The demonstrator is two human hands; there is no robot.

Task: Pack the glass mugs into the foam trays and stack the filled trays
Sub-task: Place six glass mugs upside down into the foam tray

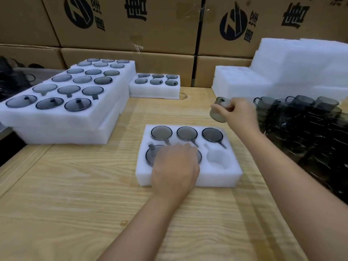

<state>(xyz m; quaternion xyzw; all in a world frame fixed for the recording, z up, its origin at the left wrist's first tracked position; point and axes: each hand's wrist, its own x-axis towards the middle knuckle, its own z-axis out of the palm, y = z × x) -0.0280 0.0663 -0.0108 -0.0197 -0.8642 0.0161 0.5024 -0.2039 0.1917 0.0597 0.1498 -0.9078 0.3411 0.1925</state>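
Note:
A white foam tray (233, 172) lies in front of me on the wooden table. Three grey glass mugs fill its back row, for example the middle one (187, 133). My left hand (175, 166) lies over the front row, resting on two mugs there, one showing at its left (150, 155). The front right pocket (218, 157) holds nothing. My right hand (239, 113) grips a smoky glass mug (219, 110) in the air behind the tray's right end.
Filled foam trays (62, 117) are stacked at the left, and another filled tray (154, 91) stands farther back. Unfilled foam trays (293, 72) pile up at the back right. Loose dark mugs (305, 129) heap at the right. Cardboard boxes (131, 25) wall the back.

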